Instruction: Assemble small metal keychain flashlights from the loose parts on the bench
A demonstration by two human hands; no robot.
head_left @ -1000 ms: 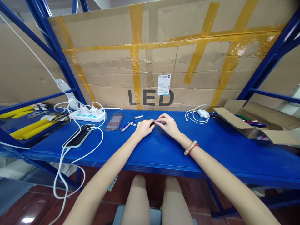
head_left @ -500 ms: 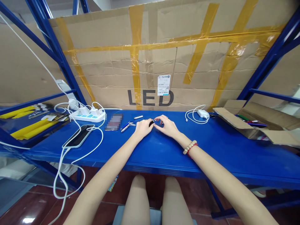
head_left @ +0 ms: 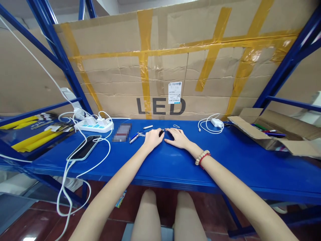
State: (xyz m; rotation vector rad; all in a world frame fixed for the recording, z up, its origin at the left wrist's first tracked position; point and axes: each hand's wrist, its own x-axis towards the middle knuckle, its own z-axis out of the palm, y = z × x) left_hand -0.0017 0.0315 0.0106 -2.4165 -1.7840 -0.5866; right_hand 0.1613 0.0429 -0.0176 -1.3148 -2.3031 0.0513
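My left hand (head_left: 153, 138) is closed round a small black object (head_left: 161, 133), mostly hidden by the fingers, with a bit of something shiny at its tip. Just to the right, my right hand (head_left: 178, 138) lies low over the blue table with its fingers stretched out and apart, nothing visible in them. A thin pale loop (head_left: 176, 126) lies beyond the right fingers. A short silver tube (head_left: 147, 127) rests behind my left hand. To its left are a blue pen-like piece (head_left: 134, 136) and a silver one (head_left: 134, 139), with small metal parts beside them.
At left lie a phone (head_left: 84, 148), a blurred-out flat rectangle (head_left: 122, 132) and a white power strip (head_left: 95, 126) with trailing cables. A white charger (head_left: 217, 123) sits at back right, near an open cardboard box (head_left: 250, 127) holding pens. A large carton (head_left: 112, 80) stands behind the blue table (head_left: 170, 167).
My right hand has flattened, its fingers spreading lower and slightly away from the left hand. The pale loop now shows beyond it. My left hand keeps its grip.
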